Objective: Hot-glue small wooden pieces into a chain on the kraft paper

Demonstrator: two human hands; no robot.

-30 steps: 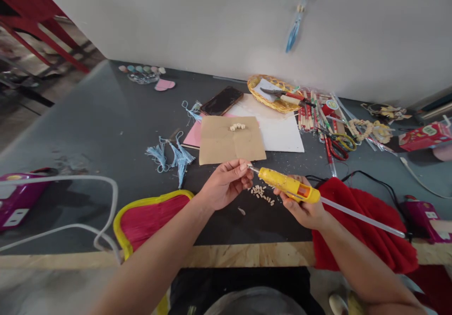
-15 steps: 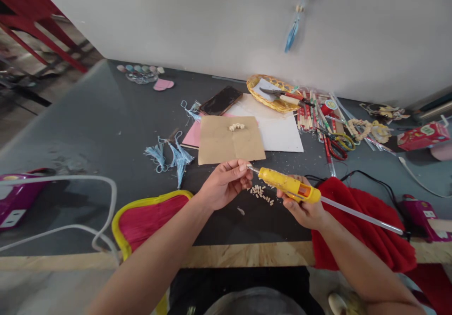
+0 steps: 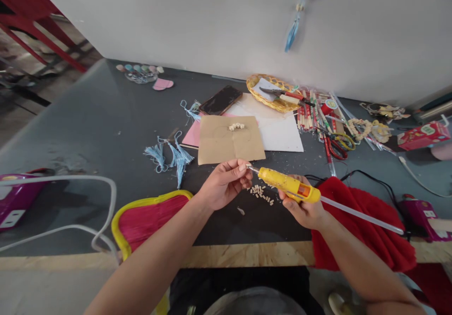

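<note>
A yellow glue gun [image 3: 286, 183] with a long clear glue stick out of its back is gripped by my right hand [image 3: 303, 206]. Its metal tip touches a small pale piece [image 3: 248, 165] pinched between the thumb and finger of my left hand [image 3: 229, 183]. Just below the gun, small cut wooden pieces [image 3: 260, 193] lie scattered on the dark table [image 3: 212, 230]. Behind my hands is a brown paper sheet [image 3: 231, 150] with a faint drawn curve and a short arc of joined pale pieces [image 3: 236, 126].
Blue tassels [image 3: 180, 157] lie left of the paper, a phone [image 3: 221, 100] behind it. A wicker basket [image 3: 252, 86], red scissors [image 3: 335, 149] and wrapped sticks are at the right. A red cloth [image 3: 367, 221] lies under my right forearm. White cables [image 3: 113, 202] cross the left side.
</note>
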